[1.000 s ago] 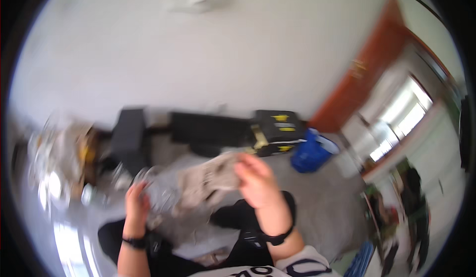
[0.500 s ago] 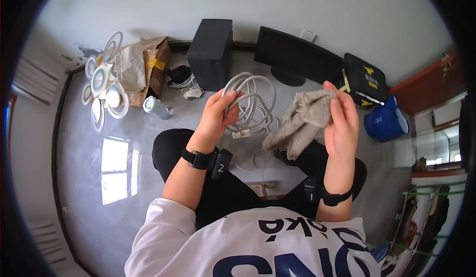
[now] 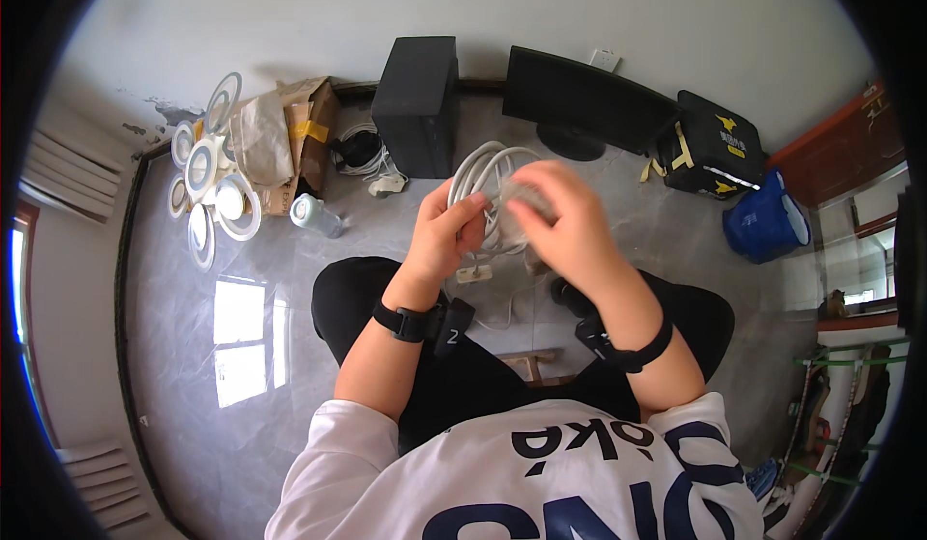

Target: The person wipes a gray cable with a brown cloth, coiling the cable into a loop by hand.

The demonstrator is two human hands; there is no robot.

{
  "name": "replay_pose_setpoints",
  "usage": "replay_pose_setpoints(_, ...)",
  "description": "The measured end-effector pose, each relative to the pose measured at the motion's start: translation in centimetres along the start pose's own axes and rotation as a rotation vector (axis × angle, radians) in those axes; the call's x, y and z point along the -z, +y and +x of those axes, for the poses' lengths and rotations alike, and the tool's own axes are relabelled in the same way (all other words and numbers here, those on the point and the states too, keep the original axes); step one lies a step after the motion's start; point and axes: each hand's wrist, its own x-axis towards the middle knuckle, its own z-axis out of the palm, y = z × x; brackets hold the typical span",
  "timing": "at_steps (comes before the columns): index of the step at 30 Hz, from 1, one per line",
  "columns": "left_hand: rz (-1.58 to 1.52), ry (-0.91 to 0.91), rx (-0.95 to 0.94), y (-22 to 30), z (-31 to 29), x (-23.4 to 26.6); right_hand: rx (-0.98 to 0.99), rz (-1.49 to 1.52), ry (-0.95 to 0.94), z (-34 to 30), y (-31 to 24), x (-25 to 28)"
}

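Left fingers (image 3: 468, 213) close round the cable coil (image 3: 489, 175); right fingers (image 3: 552, 181) pinch cloth (image 3: 526, 198) (mostly hidden), apparently wiping; another pass needs a steady coil.

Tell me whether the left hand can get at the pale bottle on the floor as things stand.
Probably not: the left hand is occupied, gripping the coiled cable. Otherwise the way looks free, with nothing visible between that hand and the pale bottle.

Pale grey cable (image 3: 473, 168), seemingly beige cloth (image 3: 529, 198), black monitor (image 3: 589, 100), grey marbled floor (image 3: 280, 443), navy-lettered white shirt (image 3: 362, 434)
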Motion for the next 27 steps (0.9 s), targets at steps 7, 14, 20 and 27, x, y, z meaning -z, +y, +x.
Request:
replay_pose_setpoints(7, 0.069, 0.016, 0.005, 0.2, -0.2, -0.2, 0.021, -0.120, -0.081, -0.5, 2.8, -0.5)
replay_pose_setpoints(14, -0.023, 0.046, 0.011, -0.3, 0.0, -0.5, 0.202, -0.219, -0.091, -0.7, 1.3, -1.4)
replay_pose_setpoints(20, 0.054, 0.020, 0.085, 0.1, -0.3, -1.1, 0.230, -0.296, -0.094, -1.1, 0.4, -1.1)
replay_pose_setpoints(27, -0.016, -0.027, 0.133, -0.7, 0.2, -1.3, 0.195, -0.283, -0.071, -1.3, 1.6, -0.3)
